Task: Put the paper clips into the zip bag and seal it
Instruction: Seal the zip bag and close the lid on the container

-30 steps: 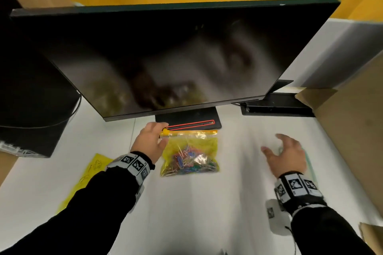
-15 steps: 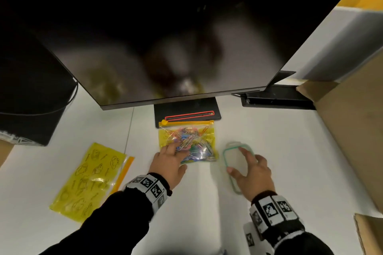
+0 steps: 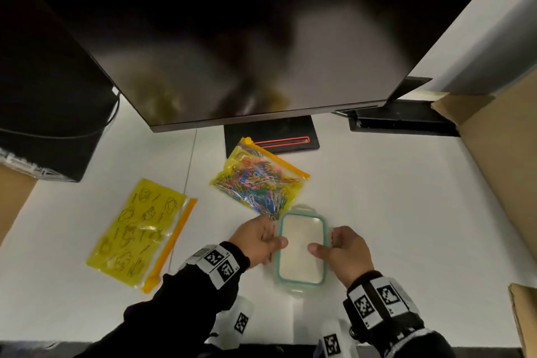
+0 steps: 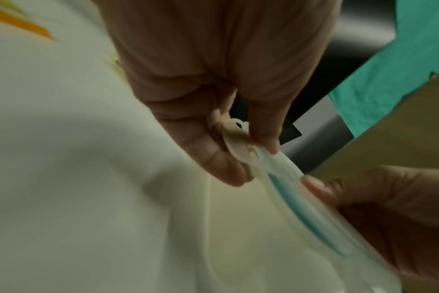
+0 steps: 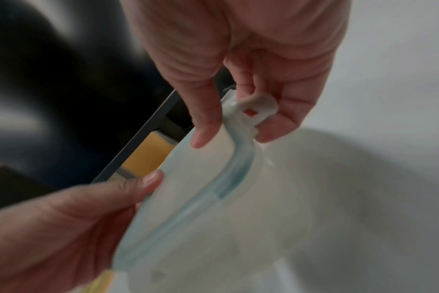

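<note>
A yellow zip bag (image 3: pixel 259 180) full of coloured paper clips (image 3: pixel 255 176) lies slanted on the white desk (image 3: pixel 377 197) before the monitor stand, its orange zip strip along the far edge. Just nearer, a clear container lid (image 3: pixel 302 247) with a teal seal is held between both hands. My left hand (image 3: pixel 258 240) pinches its left side clip (image 4: pixel 238 134). My right hand (image 3: pixel 343 247) pinches the right side clip (image 5: pixel 257 111), thumb on top of the lid (image 5: pixel 188 188).
A second, flat yellow zip bag (image 3: pixel 139 232) with black drawings lies at left. A large dark monitor (image 3: pixel 232 38) overhangs the far desk; its black stand (image 3: pixel 270 136) sits behind the bag. Cardboard boxes (image 3: pixel 499 160) stand at right, a black device (image 3: pixel 43 125) at left.
My left hand left the filled bag, which now lies slanted, and joined the right hand on the lid. The lid has come nearer me, held by both hands.
</note>
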A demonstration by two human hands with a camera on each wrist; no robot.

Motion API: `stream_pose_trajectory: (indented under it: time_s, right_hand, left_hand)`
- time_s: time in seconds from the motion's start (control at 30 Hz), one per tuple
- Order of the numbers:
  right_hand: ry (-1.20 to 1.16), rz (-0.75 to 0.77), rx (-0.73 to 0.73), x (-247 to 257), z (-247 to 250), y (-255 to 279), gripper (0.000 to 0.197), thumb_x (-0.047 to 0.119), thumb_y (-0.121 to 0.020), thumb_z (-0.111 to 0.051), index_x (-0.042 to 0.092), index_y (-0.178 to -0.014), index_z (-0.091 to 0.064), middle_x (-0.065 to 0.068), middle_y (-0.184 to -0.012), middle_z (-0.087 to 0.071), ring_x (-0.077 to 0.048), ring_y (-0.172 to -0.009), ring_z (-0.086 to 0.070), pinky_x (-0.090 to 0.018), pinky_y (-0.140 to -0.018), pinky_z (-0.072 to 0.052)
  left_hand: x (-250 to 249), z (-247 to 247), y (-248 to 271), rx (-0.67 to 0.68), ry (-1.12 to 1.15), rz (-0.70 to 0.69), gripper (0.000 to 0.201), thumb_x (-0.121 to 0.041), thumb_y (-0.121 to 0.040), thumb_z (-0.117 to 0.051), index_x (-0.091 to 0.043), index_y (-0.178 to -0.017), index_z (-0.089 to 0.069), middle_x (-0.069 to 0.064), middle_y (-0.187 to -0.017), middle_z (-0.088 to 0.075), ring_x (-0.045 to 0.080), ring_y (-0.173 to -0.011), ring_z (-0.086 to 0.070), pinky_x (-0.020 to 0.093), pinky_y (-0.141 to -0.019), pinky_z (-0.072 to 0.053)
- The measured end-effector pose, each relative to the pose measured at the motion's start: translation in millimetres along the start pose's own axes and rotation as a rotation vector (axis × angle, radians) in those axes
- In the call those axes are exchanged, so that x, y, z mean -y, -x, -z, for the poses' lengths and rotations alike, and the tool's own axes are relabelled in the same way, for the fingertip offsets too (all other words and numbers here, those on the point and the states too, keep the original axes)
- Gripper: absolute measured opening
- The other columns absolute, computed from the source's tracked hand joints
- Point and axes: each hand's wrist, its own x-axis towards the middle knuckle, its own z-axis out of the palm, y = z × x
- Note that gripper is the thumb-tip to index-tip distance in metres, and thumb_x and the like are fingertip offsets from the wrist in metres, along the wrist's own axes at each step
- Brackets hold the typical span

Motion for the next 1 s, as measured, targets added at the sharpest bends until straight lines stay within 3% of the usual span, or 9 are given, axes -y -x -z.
stream_pose_trajectory:
  time_s: [0.13,0.27,0.33,0.43,0.53,0.67,0.77,0.87,1.0]
  right_hand:
    - [0.248,0.075,-0.013,13,9,7,0.041,0.039,-0.061,-0.082,0.014,-0.075,-0.052,0.005,-0.074,-0.058,-0.015,-0.069,-0.055,-0.022,-0.054,-0.036]
    - [0.395,0.074,0.119,18,27,15,0.042,0.052,-0.07,-0.071,0.015,-0.059,-0.053,-0.006,-0.06,-0.067,-0.022,-0.06,-0.063,-0.032,-0.064,-0.05]
    - [0.241,0.085,0.158,21,29,19,0.038,0.039,-0.073,-0.073,0.012,-0.059,-0.051,-0.008,-0.057,-0.067,-0.022,-0.053,-0.063,-0.033,-0.061,-0.052]
    - [-0.163,0.051,0.239,32,29,23,0.028,0.016,-0.076,-0.074,0.011,-0.065,-0.048,-0.008,-0.061,-0.063,-0.021,-0.052,-0.06,-0.038,-0.06,-0.054]
    - [-0.508,0.006,0.372,43,34,27,0.028,0.006,-0.065,-0.075,0.015,-0.079,-0.052,-0.011,-0.07,-0.071,-0.019,-0.054,-0.061,-0.031,-0.059,-0.052]
    - [-0.655,0.237,0.075,55,50,18,0.038,0.011,-0.048,-0.08,0.019,-0.079,-0.06,-0.015,-0.07,-0.064,-0.018,-0.054,-0.053,-0.027,-0.053,-0.048]
    - [-0.482,0.462,-0.25,63,65,7,0.022,0.002,-0.072,-0.072,0.014,-0.083,-0.058,-0.005,-0.072,-0.057,-0.009,-0.058,-0.051,-0.021,-0.058,-0.047]
    - [-0.005,0.591,-0.468,57,66,-10,0.014,0.011,-0.082,-0.064,0.021,-0.089,-0.056,0.007,-0.076,-0.058,-0.011,-0.069,-0.053,-0.025,-0.061,-0.046]
    - [0.668,0.673,-0.389,28,44,-37,0.017,0.002,-0.076,-0.064,0.01,-0.091,-0.062,-0.01,-0.079,-0.066,-0.034,-0.078,-0.057,-0.037,-0.058,-0.047]
  left_hand:
    - [-6,4,5,-0.056,-0.036,-0.007,0.025,-0.022,-0.074,-0.072,-0.014,-0.072,-0.048,0.007,-0.061,-0.054,0.022,-0.054,-0.055,0.03,-0.055,-0.049]
    - [-21,12,9,-0.111,-0.268,-0.126,0.041,-0.028,-0.079,-0.066,-0.024,-0.118,-0.054,0.003,-0.11,-0.061,0.019,-0.098,-0.057,0.025,-0.087,-0.045]
    - [-32,15,12,-0.134,-0.248,-0.173,0.047,-0.027,-0.08,-0.065,-0.027,-0.125,-0.05,0.002,-0.125,-0.057,0.018,-0.11,-0.054,0.027,-0.095,-0.043]
    - [-42,20,19,-0.104,-0.101,-0.214,0.047,-0.026,-0.082,-0.064,-0.028,-0.126,-0.05,-0.001,-0.126,-0.059,0.015,-0.111,-0.058,0.038,-0.098,-0.047]
    - [-48,29,28,-0.077,0.004,-0.248,0.041,-0.028,-0.087,-0.058,-0.028,-0.127,-0.051,-0.005,-0.109,-0.064,0.003,-0.091,-0.062,0.025,-0.087,-0.05]
    - [-25,70,22,-0.382,-0.184,-0.194,0.028,-0.035,-0.085,-0.059,-0.027,-0.112,-0.063,-0.003,-0.109,-0.062,0.013,-0.089,-0.06,0.022,-0.077,-0.047]
    - [16,113,11,-0.636,-0.388,-0.034,0.037,-0.031,-0.079,-0.068,-0.017,-0.112,-0.062,0.015,-0.119,-0.058,0.031,-0.104,-0.058,0.035,-0.091,-0.047]
    - [52,142,9,-0.697,-0.541,0.278,0.07,-0.038,-0.072,-0.071,-0.02,-0.133,-0.042,0.017,-0.139,-0.039,0.038,-0.123,-0.042,0.046,-0.103,-0.038]
    - [75,155,9,-0.647,-0.588,0.536,0.111,-0.059,-0.059,-0.072,-0.029,-0.143,-0.006,0.01,-0.153,-0.014,0.036,-0.136,-0.023,0.054,-0.109,-0.026]
